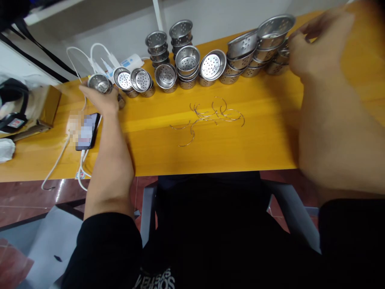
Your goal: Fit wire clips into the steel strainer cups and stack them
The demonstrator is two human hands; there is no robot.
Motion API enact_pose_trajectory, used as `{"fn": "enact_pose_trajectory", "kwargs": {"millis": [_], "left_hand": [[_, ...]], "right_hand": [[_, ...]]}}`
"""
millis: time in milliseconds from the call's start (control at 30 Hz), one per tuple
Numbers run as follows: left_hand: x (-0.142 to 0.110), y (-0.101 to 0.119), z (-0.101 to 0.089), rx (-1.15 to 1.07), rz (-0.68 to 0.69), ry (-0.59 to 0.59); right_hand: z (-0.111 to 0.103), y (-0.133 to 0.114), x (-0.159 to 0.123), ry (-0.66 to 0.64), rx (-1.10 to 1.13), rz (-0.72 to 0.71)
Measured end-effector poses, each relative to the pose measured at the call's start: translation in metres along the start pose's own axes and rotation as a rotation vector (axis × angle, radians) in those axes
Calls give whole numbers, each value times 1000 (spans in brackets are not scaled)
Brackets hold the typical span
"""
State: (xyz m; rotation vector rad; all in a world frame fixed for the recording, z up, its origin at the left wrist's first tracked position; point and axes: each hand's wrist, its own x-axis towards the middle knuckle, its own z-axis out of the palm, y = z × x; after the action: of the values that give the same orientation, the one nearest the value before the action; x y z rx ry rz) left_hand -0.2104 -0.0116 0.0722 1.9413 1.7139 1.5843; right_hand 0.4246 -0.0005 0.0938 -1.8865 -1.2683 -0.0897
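Small perforated metal cups stand in a row of stacks along the back of the table, several of them tilted. At the left end my left hand [105, 101] is wrapped around a perforated metal cup [99, 83], its open top facing up. My right hand [314, 50] is at the right end, fingers curled against another metal cup [283, 54] that it partly covers. Taller stacks include a wide cup [275, 32] near my right hand. In front of the row, thin curved wires [207, 116] lie in a loose tangle.
A phone [88, 132] with white cables lies by my left forearm. Behind the left cups is a white power strip [132, 62]. Headphones [13, 100] rest on a cardboard box [49, 106] at far left. The wooden table [210, 158] meets a wall behind.
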Motion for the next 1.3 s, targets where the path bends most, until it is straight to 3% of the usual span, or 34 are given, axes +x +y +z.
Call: {"fn": "enact_pose_trajectory", "kwargs": {"millis": [67,133,200,300,333,400,467,567,633,733,800,867,1067,1300], "left_hand": [[-13,42,9,-12,18,-1],[-6,63,19,-29,47,1],[18,60,27,-21,54,74],[54,36,37,7,96,390],[59,31,42,-13,141,394],[52,31,56,-105,221,246],[28,43,74,-188,222,119],[-11,64,103,-211,165,-219],[-29,70,119,-193,122,-390],[-39,66,135,-192,97,-485],[-37,61,140,-204,94,-507],[-35,57,142,-210,86,-516],[-43,60,143,-222,46,-555],[-43,53,147,-282,96,-579]], "right_hand": [[2,-1,2,11,33,26],[3,-4,4,23,60,50],[4,-9,6,49,77,69],[4,-15,8,88,48,108],[5,-15,8,103,35,107],[5,-13,9,150,46,24],[5,-9,9,224,166,-139],[-3,-12,-1,247,446,-421],[-15,-26,-18,143,516,-566],[-29,-58,-55,-428,413,-667],[-27,-77,-80,-821,295,-725],[-15,-87,-98,-1026,183,-764],[28,-81,-107,-1041,181,-808],[23,-80,-105,-1057,152,-874]]}}
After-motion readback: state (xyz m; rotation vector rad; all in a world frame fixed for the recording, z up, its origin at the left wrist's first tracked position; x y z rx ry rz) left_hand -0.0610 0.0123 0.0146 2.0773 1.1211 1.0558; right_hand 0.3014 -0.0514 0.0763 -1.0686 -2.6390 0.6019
